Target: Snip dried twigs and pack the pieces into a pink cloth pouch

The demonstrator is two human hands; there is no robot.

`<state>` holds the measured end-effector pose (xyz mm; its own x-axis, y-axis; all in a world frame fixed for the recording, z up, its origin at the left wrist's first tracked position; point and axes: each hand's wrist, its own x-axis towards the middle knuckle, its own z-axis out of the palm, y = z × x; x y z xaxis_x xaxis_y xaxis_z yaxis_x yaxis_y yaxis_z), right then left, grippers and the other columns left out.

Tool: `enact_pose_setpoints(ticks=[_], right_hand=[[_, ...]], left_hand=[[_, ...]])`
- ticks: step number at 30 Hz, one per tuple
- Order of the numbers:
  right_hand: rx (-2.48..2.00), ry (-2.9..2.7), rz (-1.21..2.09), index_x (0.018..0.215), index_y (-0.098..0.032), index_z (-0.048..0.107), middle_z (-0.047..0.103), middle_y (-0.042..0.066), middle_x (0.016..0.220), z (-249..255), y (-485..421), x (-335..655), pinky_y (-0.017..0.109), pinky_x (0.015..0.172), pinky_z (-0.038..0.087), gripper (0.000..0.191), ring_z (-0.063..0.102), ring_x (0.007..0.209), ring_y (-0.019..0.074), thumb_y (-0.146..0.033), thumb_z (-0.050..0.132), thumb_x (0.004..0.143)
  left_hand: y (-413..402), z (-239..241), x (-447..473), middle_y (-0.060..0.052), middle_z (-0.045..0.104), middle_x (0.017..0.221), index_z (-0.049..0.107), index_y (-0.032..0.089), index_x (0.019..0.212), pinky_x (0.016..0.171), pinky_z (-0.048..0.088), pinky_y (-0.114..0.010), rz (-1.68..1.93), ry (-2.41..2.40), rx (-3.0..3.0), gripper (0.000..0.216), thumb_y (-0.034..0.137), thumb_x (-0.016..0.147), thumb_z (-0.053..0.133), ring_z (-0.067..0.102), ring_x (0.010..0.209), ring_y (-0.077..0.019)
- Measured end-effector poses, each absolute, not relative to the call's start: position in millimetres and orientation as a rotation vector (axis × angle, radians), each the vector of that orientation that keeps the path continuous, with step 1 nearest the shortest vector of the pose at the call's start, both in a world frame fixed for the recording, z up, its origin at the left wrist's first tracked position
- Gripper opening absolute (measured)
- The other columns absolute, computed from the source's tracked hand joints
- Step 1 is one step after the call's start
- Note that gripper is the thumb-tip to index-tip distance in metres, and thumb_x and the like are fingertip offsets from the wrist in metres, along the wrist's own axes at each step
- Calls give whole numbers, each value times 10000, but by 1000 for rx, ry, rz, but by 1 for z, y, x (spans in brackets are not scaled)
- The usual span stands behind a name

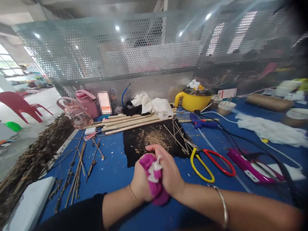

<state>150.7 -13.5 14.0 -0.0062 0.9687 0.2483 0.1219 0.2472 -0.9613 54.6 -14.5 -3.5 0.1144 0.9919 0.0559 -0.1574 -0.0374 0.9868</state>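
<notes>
Between my two palms is a soft magenta-and-white lump (154, 189), squeezed and bulging out above and below; whether it is clay or cloth I cannot tell. My left hand (139, 179) is wrapped against its left side. My right hand (169, 175) presses on the other side, fingers bent over toward the left hand. Just beyond the hands lies a black cloth (131, 150) strewn with brown plant bits. To the right of my right hand rest scissors (201, 150) with one yellow and one red handle, blades on the cloth's edge.
Wooden sticks (134, 123) lie behind the cloth. A yellow pot (196, 102), a blue glue gun (204, 123) and a magenta power strip (255, 168) with cables stand right. Dry twigs (77, 175), a white box (33, 202) and a pink bottle (77, 114) are left. A perforated panel (134, 61) rises behind.
</notes>
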Motion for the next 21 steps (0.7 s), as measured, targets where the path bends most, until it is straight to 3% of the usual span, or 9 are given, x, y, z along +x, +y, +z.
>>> enact_pose_setpoints(ticks=[2,5,9,11,14,18,21], right_hand=[[-1125,-1378,936,786,-198,524,586,40,818,16,7,148,315,785,426,324,543,816,183,-394,279,867],[-1201,-1277,911,748,-200,464,566,32,776,18,26,143,304,761,428,323,535,773,172,-441,281,860],[-1193,-1303,803,955,-183,435,587,73,924,21,17,145,292,772,431,374,551,854,167,-453,182,896],[-1178,-1560,603,1017,-177,449,577,81,997,21,4,152,293,822,407,303,535,922,172,-407,304,884],[-1115,-2086,390,997,-171,525,591,78,1008,22,-4,162,298,856,379,220,527,947,185,-296,458,830],[-1207,-2489,312,925,-191,605,642,53,925,29,36,155,271,781,394,197,569,870,178,-262,442,841],[-1465,-2585,248,943,-213,629,650,47,1001,34,86,132,252,793,391,236,576,938,172,-270,419,852]], left_hand=[[0,4,54,-44,630,733,642,195,740,742,468,-334,1199,925,1313,183,211,573,715,574,745,-223],[16,15,51,-64,641,835,647,174,807,864,410,-347,1163,852,1621,130,240,707,596,568,858,-228],[27,23,26,-45,642,739,622,143,756,752,448,-318,1302,1051,1260,215,345,683,620,591,727,-188],[31,24,0,-43,640,708,611,126,701,707,449,-296,1467,1142,1069,258,366,625,668,586,674,-167],[36,26,-43,-30,639,690,608,122,673,701,449,-270,1715,1103,899,240,336,597,687,585,665,-144],[34,27,-76,-10,632,649,604,141,658,691,466,-275,1858,1073,665,212,316,579,692,591,636,-142],[26,27,-72,-19,638,669,620,132,681,683,473,-276,1838,1097,675,241,346,595,688,595,632,-142]])
